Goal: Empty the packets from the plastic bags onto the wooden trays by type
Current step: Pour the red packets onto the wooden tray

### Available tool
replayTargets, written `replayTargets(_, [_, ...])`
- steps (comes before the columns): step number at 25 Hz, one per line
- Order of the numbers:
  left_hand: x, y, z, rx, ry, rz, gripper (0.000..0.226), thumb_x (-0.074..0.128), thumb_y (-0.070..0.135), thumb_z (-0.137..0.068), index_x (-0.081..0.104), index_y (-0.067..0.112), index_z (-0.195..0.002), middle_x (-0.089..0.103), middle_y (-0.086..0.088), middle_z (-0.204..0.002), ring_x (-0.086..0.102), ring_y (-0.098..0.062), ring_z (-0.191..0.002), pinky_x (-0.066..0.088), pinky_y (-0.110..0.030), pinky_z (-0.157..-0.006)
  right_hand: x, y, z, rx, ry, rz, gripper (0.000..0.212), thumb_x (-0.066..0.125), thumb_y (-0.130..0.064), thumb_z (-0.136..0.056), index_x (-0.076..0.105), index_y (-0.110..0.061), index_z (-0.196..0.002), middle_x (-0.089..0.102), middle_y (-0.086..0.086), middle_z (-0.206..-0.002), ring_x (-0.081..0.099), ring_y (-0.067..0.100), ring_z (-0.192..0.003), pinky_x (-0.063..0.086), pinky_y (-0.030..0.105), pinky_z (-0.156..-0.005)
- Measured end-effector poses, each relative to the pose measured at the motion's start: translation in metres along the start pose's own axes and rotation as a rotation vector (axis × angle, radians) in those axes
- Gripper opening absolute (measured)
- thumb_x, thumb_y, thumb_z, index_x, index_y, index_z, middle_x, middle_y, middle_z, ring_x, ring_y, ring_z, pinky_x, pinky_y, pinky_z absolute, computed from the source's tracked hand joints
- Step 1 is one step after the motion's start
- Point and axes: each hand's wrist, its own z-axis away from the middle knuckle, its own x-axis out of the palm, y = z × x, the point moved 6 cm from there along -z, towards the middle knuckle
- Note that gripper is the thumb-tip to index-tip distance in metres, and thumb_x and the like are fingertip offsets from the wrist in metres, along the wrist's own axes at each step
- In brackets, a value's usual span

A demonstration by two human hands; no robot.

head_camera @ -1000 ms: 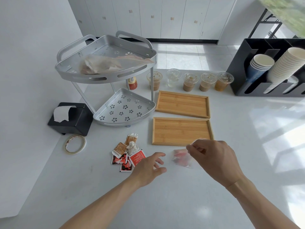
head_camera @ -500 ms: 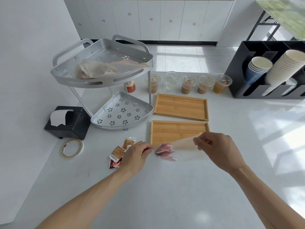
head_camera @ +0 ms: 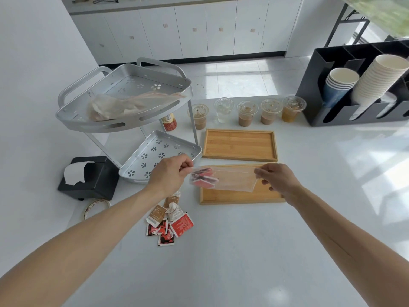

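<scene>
My left hand (head_camera: 170,173) and right hand (head_camera: 276,179) pinch the bag (head_camera: 223,179) ends above the tray (head_camera: 241,197); next I tip the packets (head_camera: 203,178) out.

There was one view only, from a wide-angle camera worn on the person's head. It looked forward and down across the white desk (head_camera: 221,262) from above its near edge, and both forearms ran up from the bottom corners towards the middle of the picture. The left hand (head_camera: 169,175) and right hand (head_camera: 277,180) sat close beneath the lens, near the centre. The far wooden tray (head_camera: 240,144) lay beyond them, the two-tier metal rack (head_camera: 124,111) stood to the left, and the black cup holder (head_camera: 314,85) stood at the far right. The white cabinets (head_camera: 192,29) filled the top, and straight lines bowed towards the edges.
</scene>
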Motion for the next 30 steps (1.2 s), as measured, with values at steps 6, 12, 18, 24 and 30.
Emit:
replayTargets(6, [-0.008, 0.030, -0.032, 0.050, -0.015, -0.105, 0.008, 0.062, 0.021, -0.092, 0.068, 0.023, -0.096, 0.071, 0.005, -0.095, 0.064, -0.019, -0.090, 0.055, -0.041, -0.081, 0.010, 0.017, -0.029, 0.134, 0.025, -0.109, 0.018, 0.060, -0.021, -0.095, 0.070, -0.006, -0.099, 0.068, 0.005, -0.095, 0.055, 0.014, -0.070, 0.041, 0.025, -0.054])
replayTargets(12, [-0.009, 0.061, -0.051, 0.125, -0.087, -0.201, 0.009, 0.060, 0.023, -0.092, 0.069, 0.025, -0.094, 0.071, 0.006, -0.097, 0.064, -0.019, -0.090, 0.055, -0.041, -0.079, 0.018, 0.032, -0.041, 0.234, 0.026, -0.217, 0.013, 0.060, -0.017, -0.094, 0.067, -0.009, -0.085, 0.064, 0.006, -0.087, 0.052, 0.014, -0.061, 0.038, 0.026, -0.052])
replayTargets(18, [-0.011, 0.084, -0.061, 0.205, -0.101, -0.243, 0.011, 0.059, 0.024, -0.094, 0.070, 0.023, -0.096, 0.071, 0.004, -0.099, 0.063, -0.020, -0.093, 0.053, -0.041, -0.078, 0.028, 0.033, -0.048, 0.298, 0.019, -0.259, 0.011, 0.061, -0.012, -0.094, 0.067, -0.007, -0.086, 0.062, 0.004, -0.077, 0.052, 0.014, -0.059, 0.038, 0.026, -0.053])
replayTargets(24, [-0.024, 0.087, -0.064, 0.203, -0.074, -0.265, 0.012, 0.058, 0.024, -0.094, 0.070, 0.024, -0.097, 0.069, 0.006, -0.099, 0.061, -0.017, -0.094, 0.048, -0.035, -0.075, 0.040, 0.029, -0.053, 0.312, -0.009, -0.290, 0.010, 0.063, -0.015, -0.093, 0.067, -0.006, -0.095, 0.065, 0.005, -0.079, 0.055, 0.014, -0.059, 0.039, 0.027, -0.052])
replayTargets(30, [-0.035, 0.100, -0.064, 0.244, -0.081, -0.244, 0.012, 0.059, 0.023, -0.093, 0.071, 0.023, -0.096, 0.070, 0.005, -0.099, 0.059, -0.012, -0.089, 0.051, -0.037, -0.079, 0.045, 0.027, -0.053, 0.326, -0.037, -0.346, 0.009, 0.064, -0.016, -0.093, 0.066, -0.010, -0.087, 0.065, 0.004, -0.079, 0.055, 0.013, -0.060, 0.039, 0.026, -0.052])
